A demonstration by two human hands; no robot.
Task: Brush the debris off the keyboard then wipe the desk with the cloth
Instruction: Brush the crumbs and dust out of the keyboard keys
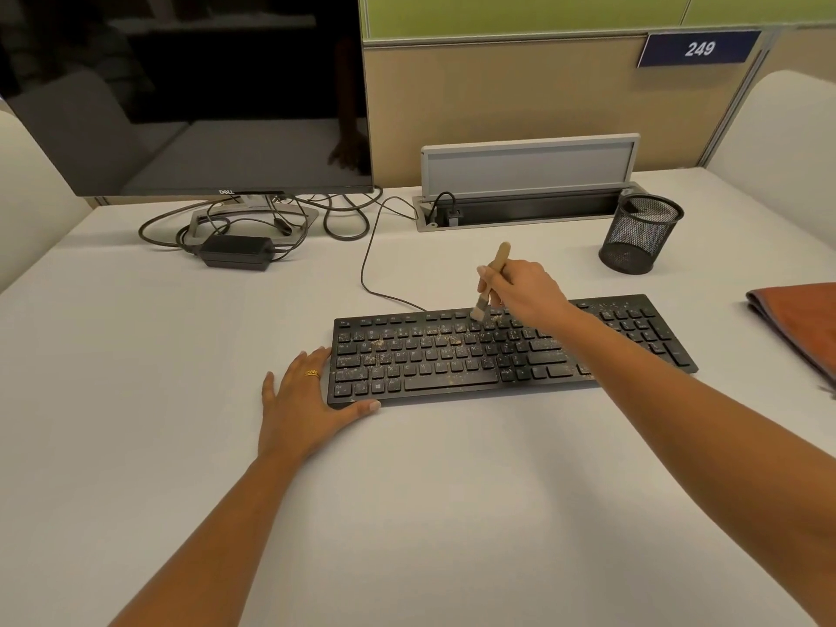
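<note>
A black keyboard [452, 359] lies on the white desk [407, 513], its keys sprinkled with tan debris [375, 343]. My right hand [527, 291] grips a small wooden-handled brush [493, 276], held nearly upright with its bristles touching the top key row near the middle. My left hand [307, 407] rests flat on the desk against the keyboard's left end, thumb along its front corner, holding nothing. A folded orange-brown cloth [800, 328] lies at the desk's right edge, partly cut off by the frame.
A dark monitor [190, 92] stands at the back left with tangled cables and a power brick [237, 252] under it. A grey cable box [527, 192] sits at the back centre. A black mesh pen cup [640, 233] stands behind the keyboard's right end.
</note>
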